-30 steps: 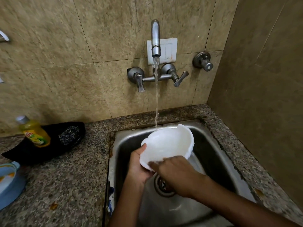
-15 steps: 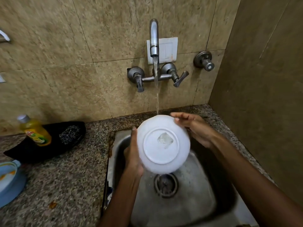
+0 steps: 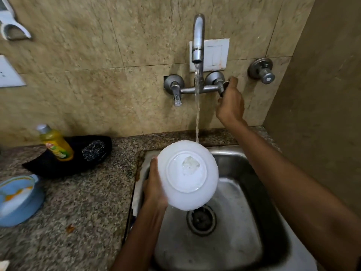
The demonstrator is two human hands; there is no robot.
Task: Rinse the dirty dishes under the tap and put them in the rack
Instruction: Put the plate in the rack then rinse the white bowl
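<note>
a white bowl (image 3: 187, 176) hangs over the steel sink (image 3: 244, 202), turned so its ringed base faces the onlooker, its upper rim just under the stream falling from the tap (image 3: 198, 39). the left hand (image 3: 154, 185) takes it by the left edge, fingers curled behind the rim, a firm grip on the bowl. it looks light and stiff, probably plastic or melamine, wet and so likely slippery; the rim and the raised foot ring seem the safest places to hold it. the right hand (image 3: 230, 102) is up at the right tap lever (image 3: 223, 87), fingers closed around it. half a second ago that hand was at the bowl's upper right edge; now it has left the bowl and reached the lever, while the bowl sits a little lower. on the granite desk (image 3: 78, 202) to the left stand a yellow soap bottle (image 3: 55, 142), a black tray (image 3: 64, 161) with a scrubber (image 3: 92, 150), and a blue dish (image 3: 17, 198). no rack is in sight.
</note>
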